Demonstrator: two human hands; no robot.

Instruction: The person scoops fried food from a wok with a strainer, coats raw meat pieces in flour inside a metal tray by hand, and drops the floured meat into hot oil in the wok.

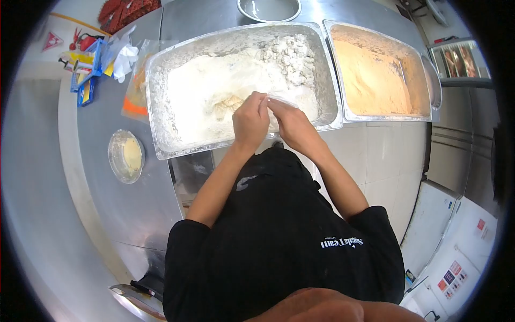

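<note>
Both hands meet over the near side of a large metal tray (244,144) of white flour (198,80). My left hand (250,122) is closed, its fingertips pinched together against the other hand. My right hand (294,124) is closed too, thumb and fingers near the left fingertips. A thin, translucent plastic film (284,100) shows at the right fingers and seems pinched between the hands. Just left of my left hand, a pale tan piece (229,105) lies in the flour; its kind is unclear. Clumpy flour (289,59) is heaped at the tray's far right.
A second metal tray (387,117) with orange-tan powder (370,80) stands to the right. On the left are a clear tub (113,155) with pale yellow contents, a plastic bag (137,99) and a blue basket (97,56). A round metal bowl (268,20) sits behind.
</note>
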